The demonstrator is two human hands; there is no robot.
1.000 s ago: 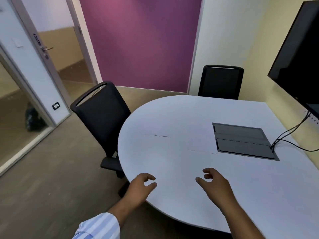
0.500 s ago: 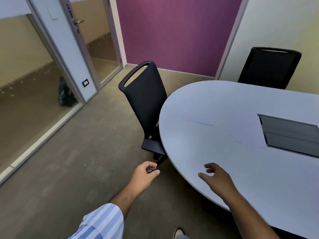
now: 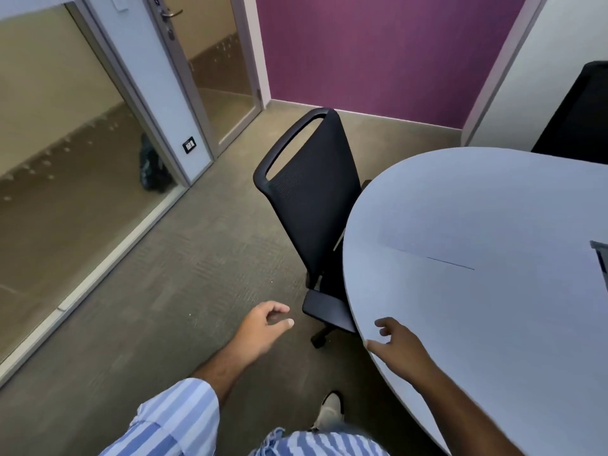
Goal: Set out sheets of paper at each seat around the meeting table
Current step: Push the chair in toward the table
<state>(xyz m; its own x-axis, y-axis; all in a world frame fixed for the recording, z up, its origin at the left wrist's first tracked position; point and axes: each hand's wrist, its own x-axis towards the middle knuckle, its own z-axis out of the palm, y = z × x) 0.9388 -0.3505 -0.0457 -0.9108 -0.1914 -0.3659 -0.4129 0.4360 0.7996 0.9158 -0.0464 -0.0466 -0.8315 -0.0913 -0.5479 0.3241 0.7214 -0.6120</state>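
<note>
A white sheet of paper [image 3: 437, 238] lies flat on the pale oval meeting table [image 3: 493, 324], in front of the black mesh chair [image 3: 312, 205] tucked at the table's left edge. The sheet is hard to tell from the tabletop; only its near edge shows as a thin dark line. My left hand [image 3: 263, 327] hangs over the carpet left of the table, fingers loosely curled, holding nothing. My right hand [image 3: 398, 347] hovers at the table's near rim, fingers spread and empty.
A second black chair [image 3: 579, 116] stands at the far right. A dark cable hatch [image 3: 602, 258] is cut off at the right edge. Glass partition and door [image 3: 184, 60] stand left, with a dark bag [image 3: 153, 169] behind the glass. My shoe [image 3: 329, 409] is on carpet.
The view has swung left and I have stepped left around the table. My left hand has moved off the tabletop to above the floor; my right hand now sits at the rim.
</note>
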